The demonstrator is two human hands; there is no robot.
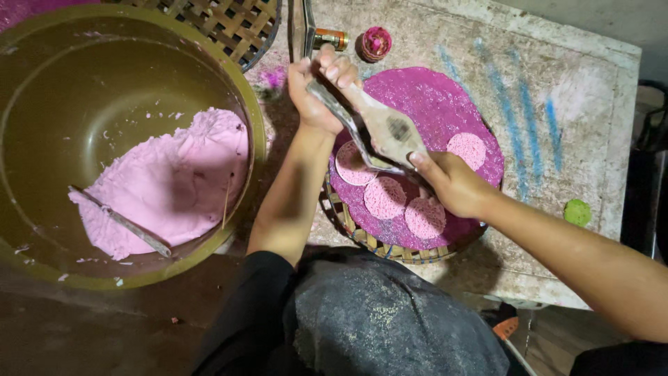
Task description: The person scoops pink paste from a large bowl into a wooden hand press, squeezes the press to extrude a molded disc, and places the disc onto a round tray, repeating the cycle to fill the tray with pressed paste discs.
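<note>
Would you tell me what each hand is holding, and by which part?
The left hand grips a thin metal blade by its upper end. The right hand holds a flat wooden mould by its lower end.

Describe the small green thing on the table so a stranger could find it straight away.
Start at the worn, blue-streaked table and its round magenta-covered woven tray, where both hands work. Look past the tray toward the table's right edge, just above the right forearm. The green lump sits there alone, the only green thing among pinks.

Your left hand (316,87) grips a metal blade (348,125); your right hand (452,184) steadies the wooden mould (390,129) above pink discs (385,197).
</note>
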